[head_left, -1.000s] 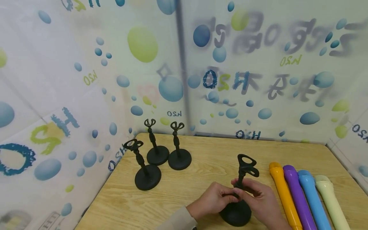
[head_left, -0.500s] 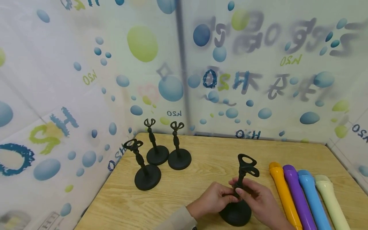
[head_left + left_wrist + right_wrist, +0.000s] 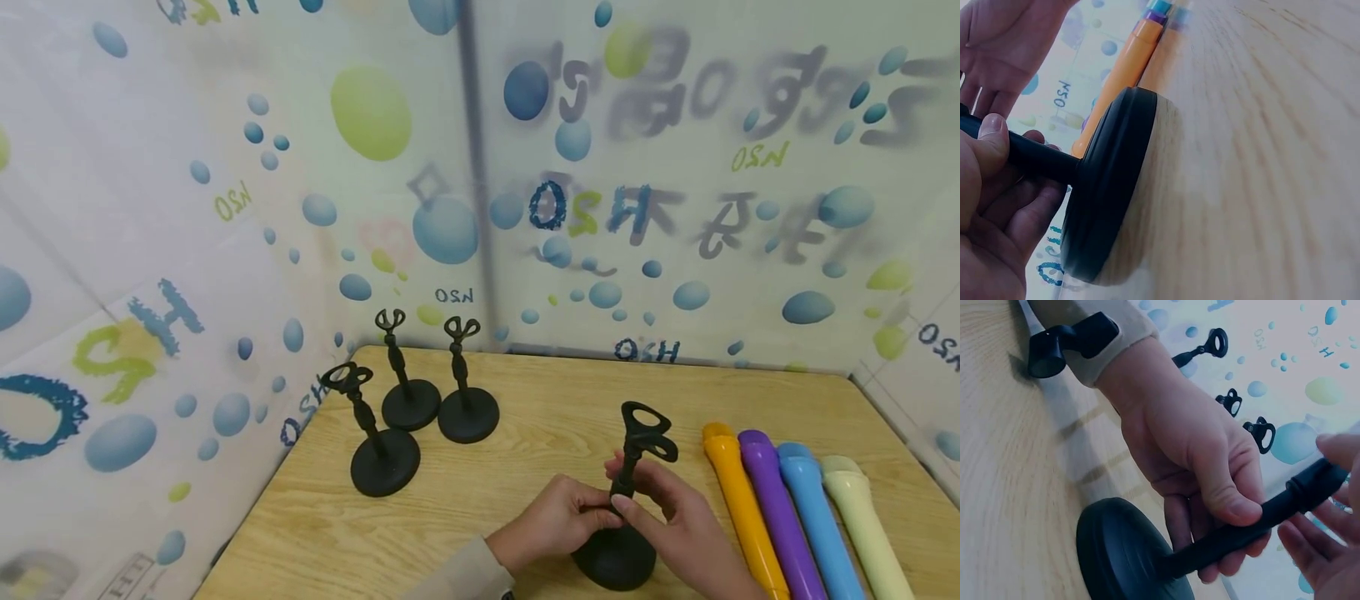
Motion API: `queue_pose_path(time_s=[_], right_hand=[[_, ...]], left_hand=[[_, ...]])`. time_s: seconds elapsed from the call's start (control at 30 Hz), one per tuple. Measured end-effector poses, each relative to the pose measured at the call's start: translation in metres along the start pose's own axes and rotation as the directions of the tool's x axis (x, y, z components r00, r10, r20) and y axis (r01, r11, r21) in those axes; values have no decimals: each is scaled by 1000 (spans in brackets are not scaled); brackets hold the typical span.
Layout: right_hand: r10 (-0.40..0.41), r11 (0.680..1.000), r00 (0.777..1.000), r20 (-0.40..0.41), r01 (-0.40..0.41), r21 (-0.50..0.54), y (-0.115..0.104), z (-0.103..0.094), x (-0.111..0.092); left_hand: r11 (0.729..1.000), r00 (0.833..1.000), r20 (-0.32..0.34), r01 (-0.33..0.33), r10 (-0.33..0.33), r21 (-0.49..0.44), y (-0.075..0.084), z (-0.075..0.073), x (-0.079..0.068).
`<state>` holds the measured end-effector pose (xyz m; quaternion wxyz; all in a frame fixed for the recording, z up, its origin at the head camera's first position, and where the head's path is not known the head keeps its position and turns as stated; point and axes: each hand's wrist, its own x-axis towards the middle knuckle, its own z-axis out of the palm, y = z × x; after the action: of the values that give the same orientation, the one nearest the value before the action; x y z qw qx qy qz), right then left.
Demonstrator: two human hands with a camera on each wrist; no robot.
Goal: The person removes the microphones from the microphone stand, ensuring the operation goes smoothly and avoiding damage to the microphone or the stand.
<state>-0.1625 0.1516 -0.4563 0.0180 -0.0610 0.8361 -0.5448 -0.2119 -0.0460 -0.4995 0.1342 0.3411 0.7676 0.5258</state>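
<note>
A black desktop microphone stand with a round base stands on the table, its forked clip on top. My left hand grips the lower post, thumb on one side and fingers curled behind, plainly seen in the left wrist view. Just above, my right hand holds the upper post near the collar between thumb and fingertips. In the right wrist view the right hand is cut off by the frame edge. The base rests on the wooden surface.
Three similar black stands stand at the table's back left. To the right lie toy microphones side by side: orange, purple, blue and cream. A printed curtain hangs behind the wooden table.
My right fingers and thumb have shifted slightly around the upper post, and the clip has moved a touch to the right. The left hand keeps its grip.
</note>
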Motion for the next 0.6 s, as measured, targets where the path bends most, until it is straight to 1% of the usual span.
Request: queue_pose_path(time_s=[0.1,0.17,0.3,0.4,0.6], right_hand=[[56,998,997,-53,-55,13,-1,3,1],[73,997,994,-83,-72,14,-1,5,1],[56,998,988,-147,-60,-20,-1,8,0],[11,998,984,-175,-21,-54,-1,8,-1],[-29,995,988,-151,14,-96,-1,5,-2]], left_hand=[[1000,1000,4,-2,2,4,-1,0,0],[1000,1000,7,-6,6,4,-2,0,0],[1000,1000,19,-20,20,1,-4,1,0],[1000,999,24,-23,23,-16,-6,2,0],[1000,1000,20,-23,23,-21,-6,2,0]])
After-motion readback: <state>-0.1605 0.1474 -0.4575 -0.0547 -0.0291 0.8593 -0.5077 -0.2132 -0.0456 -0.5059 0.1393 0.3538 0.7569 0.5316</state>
